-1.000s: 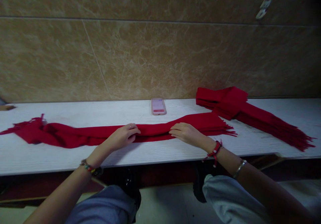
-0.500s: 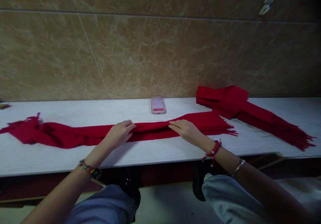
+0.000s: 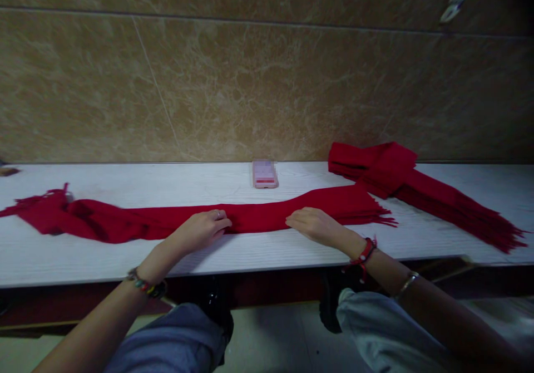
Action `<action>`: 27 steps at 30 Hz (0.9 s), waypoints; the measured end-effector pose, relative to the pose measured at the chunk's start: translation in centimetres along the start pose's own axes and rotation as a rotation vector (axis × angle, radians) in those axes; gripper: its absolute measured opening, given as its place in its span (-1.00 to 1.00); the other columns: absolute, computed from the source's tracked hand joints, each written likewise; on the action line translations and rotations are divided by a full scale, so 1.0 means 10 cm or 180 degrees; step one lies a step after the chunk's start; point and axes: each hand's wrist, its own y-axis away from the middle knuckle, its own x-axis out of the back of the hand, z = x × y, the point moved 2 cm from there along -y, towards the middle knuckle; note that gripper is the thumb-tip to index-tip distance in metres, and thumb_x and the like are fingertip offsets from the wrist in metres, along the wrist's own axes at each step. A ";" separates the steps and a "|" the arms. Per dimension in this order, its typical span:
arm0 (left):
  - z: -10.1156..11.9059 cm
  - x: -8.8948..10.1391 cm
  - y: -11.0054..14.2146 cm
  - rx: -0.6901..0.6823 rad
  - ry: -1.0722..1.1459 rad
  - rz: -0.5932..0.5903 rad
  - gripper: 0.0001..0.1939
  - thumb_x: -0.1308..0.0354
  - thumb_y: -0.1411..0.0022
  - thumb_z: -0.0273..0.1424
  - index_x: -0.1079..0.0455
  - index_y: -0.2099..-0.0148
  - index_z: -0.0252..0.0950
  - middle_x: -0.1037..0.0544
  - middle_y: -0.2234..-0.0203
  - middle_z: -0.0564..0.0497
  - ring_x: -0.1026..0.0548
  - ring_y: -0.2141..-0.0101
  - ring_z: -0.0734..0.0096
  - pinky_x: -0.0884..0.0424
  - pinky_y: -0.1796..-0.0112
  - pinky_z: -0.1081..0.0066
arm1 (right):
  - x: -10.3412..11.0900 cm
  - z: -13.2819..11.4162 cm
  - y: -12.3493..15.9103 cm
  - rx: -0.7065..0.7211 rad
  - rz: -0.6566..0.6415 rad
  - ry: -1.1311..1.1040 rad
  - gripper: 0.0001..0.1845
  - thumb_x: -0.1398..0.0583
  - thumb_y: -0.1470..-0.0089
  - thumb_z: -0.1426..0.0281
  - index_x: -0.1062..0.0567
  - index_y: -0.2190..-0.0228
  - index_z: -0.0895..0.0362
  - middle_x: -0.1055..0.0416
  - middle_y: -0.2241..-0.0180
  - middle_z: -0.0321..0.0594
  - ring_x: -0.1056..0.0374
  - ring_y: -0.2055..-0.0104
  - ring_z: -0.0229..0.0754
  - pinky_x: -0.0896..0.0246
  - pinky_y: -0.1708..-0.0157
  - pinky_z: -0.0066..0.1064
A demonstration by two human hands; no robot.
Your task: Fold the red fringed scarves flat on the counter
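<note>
A long red scarf with fringed ends lies lengthwise across the white tabletop, flat in the middle and bunched towards its left end. My left hand rests on its near part, left of the middle, with fingers bent and closed on the cloth. Further right, my right hand pinches the near edge, thumb and fingertips together. Both hands' fingertips are partly hidden. A second red scarf, folded over on itself with a fringed tail, lies at the right and touches the first one's right end.
Behind the scarf, a phone lies close to the tiled wall. A small brown object sits at the far left of the white tabletop. My knees are below the table's front edge.
Both hands have come from the scarf's upper fold down to its near edge. The middle stretch, creased before, now lies flatter and wider.
</note>
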 end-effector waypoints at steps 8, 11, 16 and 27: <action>0.00 0.02 0.01 0.0028 -0.0852 0.0152 -0.79 0.02 -0.18 -0.56 -0.39 0.18 -0.31 -0.43 0.36 -0.09 -0.42 0.37 0.35 -0.36 0.40 0.43 | 0.03 0.03 -0.01 -0.0054 0.0258 0.0507 -0.71 -0.01 -0.07 0.66 -0.43 0.20 0.32 -0.46 0.22 0.00 -0.38 0.20 -0.14 -0.29 0.26 -0.31; 0.00 -0.04 0.00 -0.0106 -0.0714 0.0029 -0.80 0.03 -0.18 -0.56 -0.40 0.22 -0.30 -0.43 0.35 -0.08 -0.42 0.34 0.34 -0.37 0.38 0.43 | -0.04 0.03 0.01 0.0025 0.0085 0.0534 -0.71 0.00 -0.08 0.65 -0.44 0.21 0.30 -0.46 0.22 0.00 -0.39 0.19 -0.14 -0.30 0.27 -0.31; 0.02 -0.05 -0.03 0.0035 -0.0617 -0.0115 -0.77 0.03 -0.18 -0.58 -0.39 0.19 -0.28 -0.42 0.29 -0.08 -0.42 0.31 0.36 -0.37 0.36 0.46 | -0.08 0.02 0.02 0.0092 0.0039 0.0578 -0.71 0.00 -0.07 0.66 -0.45 0.23 0.32 -0.47 0.23 0.02 -0.39 0.20 -0.13 -0.33 0.30 -0.30; 0.01 0.00 0.01 -0.0185 -0.0786 0.0112 -0.78 0.02 -0.16 -0.60 -0.40 0.21 -0.33 -0.42 0.34 -0.10 -0.39 0.30 0.30 -0.37 0.33 0.39 | 0.03 0.08 0.04 0.0063 0.0454 0.0588 -0.69 -0.01 -0.07 0.66 -0.44 0.19 0.30 -0.45 0.17 -0.01 -0.35 0.09 -0.16 -0.30 0.10 -0.30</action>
